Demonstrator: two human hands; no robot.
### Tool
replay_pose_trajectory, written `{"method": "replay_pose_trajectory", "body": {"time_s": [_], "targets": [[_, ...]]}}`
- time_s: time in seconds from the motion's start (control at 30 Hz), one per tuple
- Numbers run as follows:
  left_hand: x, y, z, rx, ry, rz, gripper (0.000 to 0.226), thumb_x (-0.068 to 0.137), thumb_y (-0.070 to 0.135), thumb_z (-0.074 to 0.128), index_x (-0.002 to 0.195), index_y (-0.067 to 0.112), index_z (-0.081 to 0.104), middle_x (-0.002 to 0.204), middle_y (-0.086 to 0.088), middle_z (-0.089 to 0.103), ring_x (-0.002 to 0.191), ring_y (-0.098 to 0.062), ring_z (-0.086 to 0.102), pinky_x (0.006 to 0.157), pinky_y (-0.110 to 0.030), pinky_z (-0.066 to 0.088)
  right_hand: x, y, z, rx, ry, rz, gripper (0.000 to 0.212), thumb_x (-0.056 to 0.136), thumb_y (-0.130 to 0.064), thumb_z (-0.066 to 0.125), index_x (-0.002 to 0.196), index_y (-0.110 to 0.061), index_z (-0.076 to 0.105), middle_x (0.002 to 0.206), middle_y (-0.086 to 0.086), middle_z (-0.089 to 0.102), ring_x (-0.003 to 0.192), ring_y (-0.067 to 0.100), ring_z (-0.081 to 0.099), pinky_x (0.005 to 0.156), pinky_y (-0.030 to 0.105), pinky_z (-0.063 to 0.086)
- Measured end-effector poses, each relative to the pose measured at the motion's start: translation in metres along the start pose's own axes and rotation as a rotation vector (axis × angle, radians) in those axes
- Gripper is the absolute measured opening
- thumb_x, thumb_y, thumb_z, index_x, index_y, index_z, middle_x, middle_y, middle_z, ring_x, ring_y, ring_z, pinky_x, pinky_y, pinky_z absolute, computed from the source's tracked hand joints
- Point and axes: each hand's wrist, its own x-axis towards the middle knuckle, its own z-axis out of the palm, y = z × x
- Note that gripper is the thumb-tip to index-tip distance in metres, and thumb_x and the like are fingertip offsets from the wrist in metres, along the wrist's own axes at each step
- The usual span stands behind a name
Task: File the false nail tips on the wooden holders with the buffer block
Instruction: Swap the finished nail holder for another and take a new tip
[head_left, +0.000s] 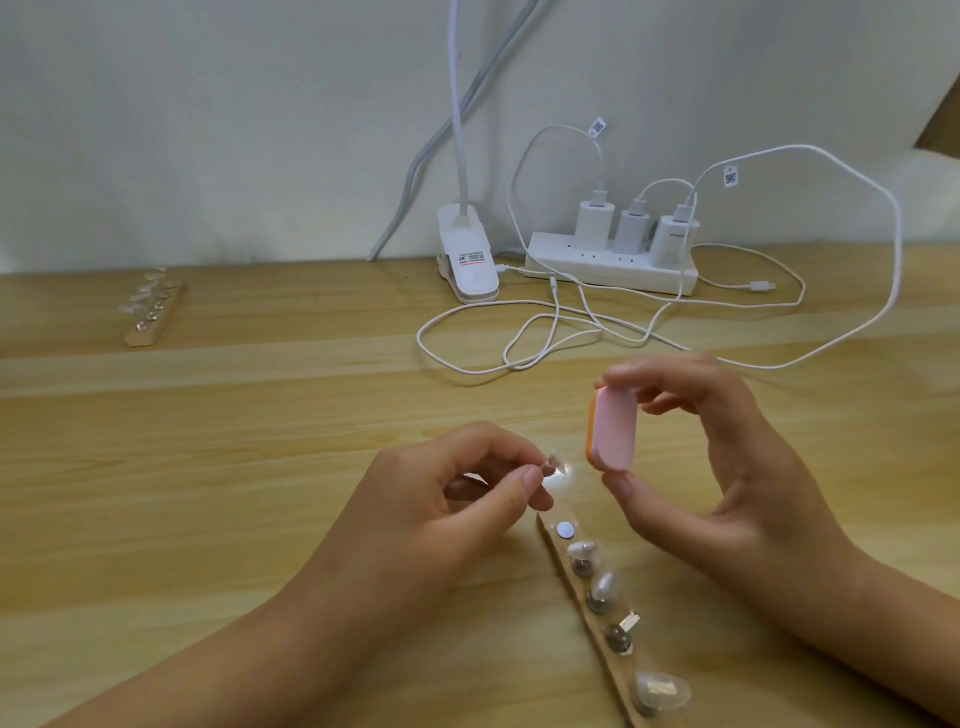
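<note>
My left hand (457, 493) pinches a small peg with a clear nail tip (555, 461) between thumb and forefinger, lifted off the table. My right hand (727, 467) holds a pink and orange buffer block (613, 428) upright by its two ends, a short gap to the right of the nail tip. Below the hands lies a wooden holder strip (597, 613) running toward the bottom edge, carrying several pegs with nail tips and one bare round magnet (565, 530) at its near top end.
A second wooden holder (154, 312) with several nail tips lies at the far left of the wooden table (260, 441). At the back stand a white clip lamp (470, 260), a power strip (613, 265) with three chargers, and loose white cables (545, 332).
</note>
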Motion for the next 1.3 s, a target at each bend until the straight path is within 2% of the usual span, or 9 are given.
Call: {"method": "replay_pose_trajectory", "body": {"time_s": [0.07, 0.13, 0.2, 0.63, 0.87, 0.97, 1.1, 1.2, 1.3], "targets": [[0.002, 0.001, -0.001, -0.033, -0.014, -0.053, 0.009, 0.081, 0.041, 0.065, 0.088, 0.038, 0.071, 0.078, 0.010, 0.073, 0.074, -0.024, 0.066, 0.064, -0.024, 0.049, 0.001, 0.001, 0.001, -0.019, -0.009, -0.022, 0.048, 0.081, -0.024, 0.067, 0.125, -0.025, 0.051, 0.120, -0.015, 0.057, 0.116, 0.017, 0.055, 0.096, 0.025, 0.039], [0.005, 0.001, -0.003, -0.071, -0.038, -0.089, 0.009, 0.079, 0.038, 0.064, 0.084, 0.035, 0.072, 0.070, 0.009, 0.071, 0.067, -0.010, 0.063, 0.064, -0.018, 0.044, 0.000, 0.001, 0.003, -0.013, -0.017, -0.030, 0.048, 0.081, -0.025, 0.067, 0.126, -0.025, 0.051, 0.121, -0.016, 0.056, 0.117, 0.017, 0.055, 0.096, 0.025, 0.039], [0.006, 0.002, -0.005, -0.113, -0.066, -0.124, 0.011, 0.078, 0.036, 0.065, 0.081, 0.030, 0.073, 0.065, 0.007, 0.069, 0.066, -0.004, 0.059, 0.067, -0.025, 0.043, 0.000, 0.001, 0.004, 0.027, -0.016, -0.005, 0.052, 0.080, -0.025, 0.068, 0.129, -0.026, 0.049, 0.123, -0.011, 0.058, 0.115, 0.021, 0.056, 0.096, 0.027, 0.040], [0.008, -0.002, -0.005, -0.133, -0.153, -0.115, 0.024, 0.066, 0.048, 0.066, 0.071, 0.025, 0.070, 0.061, 0.007, 0.060, 0.059, -0.009, 0.047, 0.056, -0.020, 0.035, 0.001, -0.009, 0.008, 0.040, -0.125, 0.062, 0.043, 0.074, -0.030, 0.068, 0.115, -0.028, 0.055, 0.115, -0.013, 0.057, 0.109, 0.015, 0.054, 0.096, 0.016, 0.036], [0.008, 0.004, -0.006, -0.127, -0.120, -0.150, 0.013, 0.070, 0.034, 0.071, 0.071, 0.021, 0.071, 0.069, -0.032, 0.054, 0.066, -0.019, 0.040, 0.060, -0.029, 0.027, 0.000, -0.008, 0.009, 0.130, -0.161, 0.116, 0.043, 0.074, -0.030, 0.068, 0.115, -0.028, 0.056, 0.114, -0.018, 0.057, 0.111, 0.018, 0.055, 0.096, 0.018, 0.037], [0.008, 0.005, -0.005, -0.118, -0.124, -0.145, 0.009, 0.070, 0.033, 0.069, 0.067, 0.024, 0.070, 0.058, -0.013, 0.041, 0.059, -0.018, 0.032, 0.051, -0.024, 0.025, -0.002, -0.008, 0.009, 0.091, -0.201, 0.058, 0.042, 0.075, -0.028, 0.069, 0.115, -0.025, 0.058, 0.116, -0.016, 0.057, 0.113, 0.018, 0.056, 0.098, 0.018, 0.037], [0.009, 0.004, -0.004, -0.118, -0.106, -0.178, 0.011, 0.070, 0.032, 0.068, 0.070, 0.022, 0.071, 0.066, -0.024, 0.058, 0.065, -0.018, 0.040, 0.059, -0.026, 0.030, 0.001, -0.006, 0.008, 0.107, -0.161, 0.118, 0.042, 0.075, -0.031, 0.067, 0.116, -0.027, 0.058, 0.113, -0.016, 0.058, 0.110, 0.017, 0.056, 0.095, 0.020, 0.041], [0.009, 0.006, -0.004, -0.143, -0.093, -0.174, 0.008, 0.070, 0.029, 0.067, 0.065, 0.023, 0.070, 0.054, -0.004, 0.052, 0.058, -0.013, 0.037, 0.052, -0.020, 0.028, -0.001, -0.007, 0.010, 0.082, -0.205, 0.054, 0.042, 0.075, -0.028, 0.068, 0.116, -0.026, 0.058, 0.116, -0.017, 0.057, 0.113, 0.017, 0.056, 0.098, 0.019, 0.038], [0.009, 0.006, -0.004, -0.141, -0.083, -0.184, 0.008, 0.070, 0.031, 0.067, 0.068, 0.024, 0.072, 0.068, -0.022, 0.061, 0.068, -0.017, 0.044, 0.062, -0.027, 0.032, 0.000, -0.006, 0.009, 0.108, -0.174, 0.094, 0.043, 0.076, -0.030, 0.067, 0.118, -0.028, 0.058, 0.113, -0.020, 0.057, 0.110, 0.017, 0.055, 0.096, 0.018, 0.038]]}}
